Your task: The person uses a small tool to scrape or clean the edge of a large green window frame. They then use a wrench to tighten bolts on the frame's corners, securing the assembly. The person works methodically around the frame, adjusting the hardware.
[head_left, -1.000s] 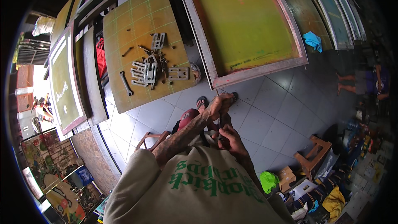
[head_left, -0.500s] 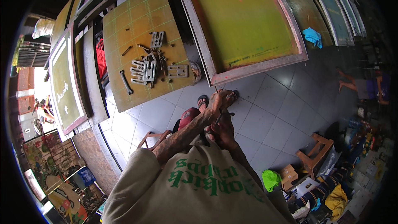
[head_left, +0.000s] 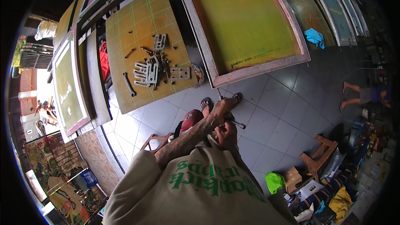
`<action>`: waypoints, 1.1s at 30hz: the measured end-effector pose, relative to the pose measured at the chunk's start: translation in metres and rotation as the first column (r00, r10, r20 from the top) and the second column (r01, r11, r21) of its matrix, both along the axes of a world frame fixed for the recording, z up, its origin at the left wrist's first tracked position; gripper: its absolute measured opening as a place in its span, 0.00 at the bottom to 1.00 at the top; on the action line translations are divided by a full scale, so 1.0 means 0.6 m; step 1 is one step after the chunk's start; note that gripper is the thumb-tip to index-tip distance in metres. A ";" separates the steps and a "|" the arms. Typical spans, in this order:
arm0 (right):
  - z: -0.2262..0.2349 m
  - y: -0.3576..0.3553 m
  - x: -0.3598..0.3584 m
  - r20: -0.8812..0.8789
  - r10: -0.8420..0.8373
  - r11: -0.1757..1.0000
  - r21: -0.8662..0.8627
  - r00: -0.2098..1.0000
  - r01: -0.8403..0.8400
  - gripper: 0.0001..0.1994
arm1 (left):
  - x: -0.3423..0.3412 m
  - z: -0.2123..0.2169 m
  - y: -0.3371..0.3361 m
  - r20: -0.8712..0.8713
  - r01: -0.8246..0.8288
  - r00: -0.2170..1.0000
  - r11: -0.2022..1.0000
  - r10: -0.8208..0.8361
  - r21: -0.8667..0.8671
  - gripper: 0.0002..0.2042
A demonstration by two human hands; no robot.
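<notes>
My left hand (head_left: 221, 109) is closed just below the near corner of a wooden-framed printing screen (head_left: 258, 73). A thin metal rod (head_left: 219, 94) rises from its fingers toward that corner. My right hand (head_left: 226, 135) is closed in front of my chest, below the left hand. Between the two hands runs a dark metal bar-shaped tool (head_left: 238, 124), its knobbed end pointing right; which hand grips it is partly hidden. On the yellow board (head_left: 121, 62) to the left lie slotted metal brackets (head_left: 152, 73), several bolts (head_left: 166, 68) and an open-end wrench (head_left: 129, 85).
More framed screens (head_left: 68, 83) stand at left and far right. A blue cloth (head_left: 314, 37) hangs on the right. A wooden stool (head_left: 320, 154), a cardboard box (head_left: 292, 178) and clothes lie at lower right. Another person's legs (head_left: 352, 93) show at the right.
My hands have shifted slightly down. The bar-shaped tool has swung, and its knobbed end now sticks out farther right. The rod below the screen corner shows more clearly.
</notes>
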State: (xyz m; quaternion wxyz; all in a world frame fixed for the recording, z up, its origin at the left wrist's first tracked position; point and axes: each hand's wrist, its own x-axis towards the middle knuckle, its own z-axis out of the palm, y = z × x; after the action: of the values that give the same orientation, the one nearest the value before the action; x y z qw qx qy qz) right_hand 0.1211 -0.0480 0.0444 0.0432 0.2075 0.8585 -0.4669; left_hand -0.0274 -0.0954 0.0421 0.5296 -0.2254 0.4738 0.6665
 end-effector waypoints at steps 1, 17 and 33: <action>-0.016 0.000 0.007 -0.029 -0.118 0.992 0.030 0.993 0.119 0.11 | -0.004 0.011 0.001 0.163 -0.139 0.980 0.982 0.118 0.124 0.13; 0.052 0.168 -0.035 0.039 -0.054 0.863 -0.501 0.998 0.067 0.07 | 0.027 -0.084 0.036 0.135 -0.326 0.945 0.863 0.297 0.386 0.09; 0.168 0.059 -0.017 -0.033 -0.104 0.990 0.091 0.994 0.107 0.05 | -0.004 -0.013 0.021 0.267 -0.244 0.950 0.916 0.160 0.318 0.16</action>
State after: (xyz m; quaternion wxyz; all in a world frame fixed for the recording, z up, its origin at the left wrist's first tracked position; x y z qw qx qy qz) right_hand 0.1112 -0.0129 0.1453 -0.0035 0.2478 0.8677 -0.4310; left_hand -0.0295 -0.0829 0.0340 0.5411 -0.2537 0.2567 0.7595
